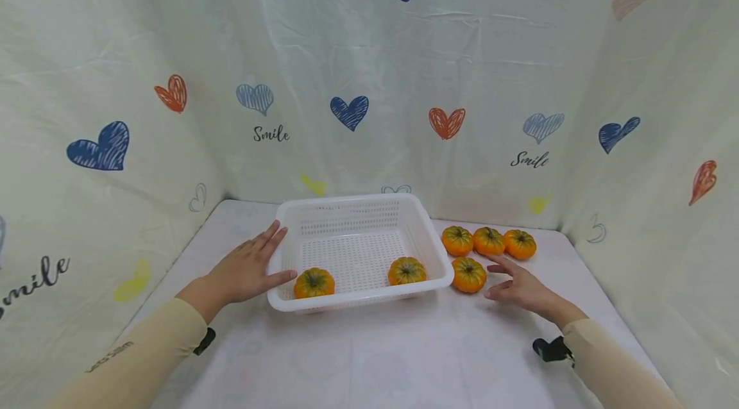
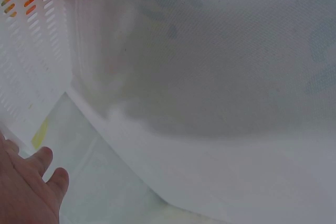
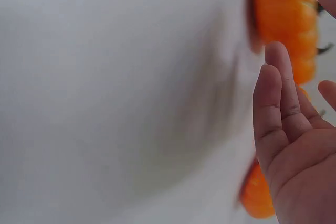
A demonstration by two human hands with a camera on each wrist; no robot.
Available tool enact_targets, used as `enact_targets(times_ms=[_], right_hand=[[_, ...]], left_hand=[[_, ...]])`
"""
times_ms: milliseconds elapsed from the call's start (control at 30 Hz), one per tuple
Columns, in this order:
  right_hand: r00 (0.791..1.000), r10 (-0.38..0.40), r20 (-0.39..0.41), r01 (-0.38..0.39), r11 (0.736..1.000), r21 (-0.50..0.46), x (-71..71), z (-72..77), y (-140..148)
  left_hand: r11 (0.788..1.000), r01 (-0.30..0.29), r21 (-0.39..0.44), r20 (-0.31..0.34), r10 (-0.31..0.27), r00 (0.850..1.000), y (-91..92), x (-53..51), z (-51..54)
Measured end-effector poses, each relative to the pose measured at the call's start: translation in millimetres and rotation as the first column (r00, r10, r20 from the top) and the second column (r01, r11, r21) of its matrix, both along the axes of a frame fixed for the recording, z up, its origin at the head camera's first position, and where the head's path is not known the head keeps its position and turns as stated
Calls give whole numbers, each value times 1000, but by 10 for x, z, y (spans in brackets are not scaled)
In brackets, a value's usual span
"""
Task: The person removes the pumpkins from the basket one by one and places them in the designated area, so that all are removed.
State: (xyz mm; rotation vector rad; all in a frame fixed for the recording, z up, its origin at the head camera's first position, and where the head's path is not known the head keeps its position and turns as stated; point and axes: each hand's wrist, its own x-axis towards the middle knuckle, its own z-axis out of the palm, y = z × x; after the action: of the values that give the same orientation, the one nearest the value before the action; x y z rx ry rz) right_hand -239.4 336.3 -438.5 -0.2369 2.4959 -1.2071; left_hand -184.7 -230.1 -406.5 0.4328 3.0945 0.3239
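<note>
A white plastic basket [image 1: 358, 297] with slotted walls stands on the table, one small orange pumpkin [image 1: 314, 283] in its near left corner and another pumpkin [image 1: 407, 271] near its front right. My left hand [image 1: 245, 271] rests on the basket's left rim, fingers extended. In the left wrist view that hand [image 2: 31, 187] is beside the slotted wall [image 2: 34, 51]. My right hand [image 1: 522, 287], fingers spread and holding nothing, is just right of a pumpkin [image 1: 469, 275] outside the basket. The right wrist view shows the same hand [image 3: 299, 145] beside orange pumpkins [image 3: 286, 14].
Behind the nearest loose pumpkin, a row of pumpkins [image 1: 489, 242] lies right of the basket. White cloth covers the table [image 1: 358, 364]. A curtain [image 1: 479, 63] printed with hearts hangs at the back and both sides.
</note>
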Motion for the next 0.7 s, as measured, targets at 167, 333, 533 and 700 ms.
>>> enact_targets(times_ms=[167, 333, 533, 700], right_hand=[[994, 45, -101, -39, 997, 67, -80, 408, 104], [971, 125, -204, -114, 991, 64, -215, 907, 29], [935, 202, -293, -178, 978, 108, -409, 1442, -325], [925, 248, -289, -208, 965, 160, -603, 1661, -755]], left_hand=[[1000, -1, 9, 16, 1, 1000, 2, 6, 37], [1000, -6, 4, 25, 6, 1000, -1, 21, 68], [1000, -9, 11, 28, 8, 1000, 7, 13, 49], [1000, -4, 13, 27, 3, 1000, 20, 23, 50]])
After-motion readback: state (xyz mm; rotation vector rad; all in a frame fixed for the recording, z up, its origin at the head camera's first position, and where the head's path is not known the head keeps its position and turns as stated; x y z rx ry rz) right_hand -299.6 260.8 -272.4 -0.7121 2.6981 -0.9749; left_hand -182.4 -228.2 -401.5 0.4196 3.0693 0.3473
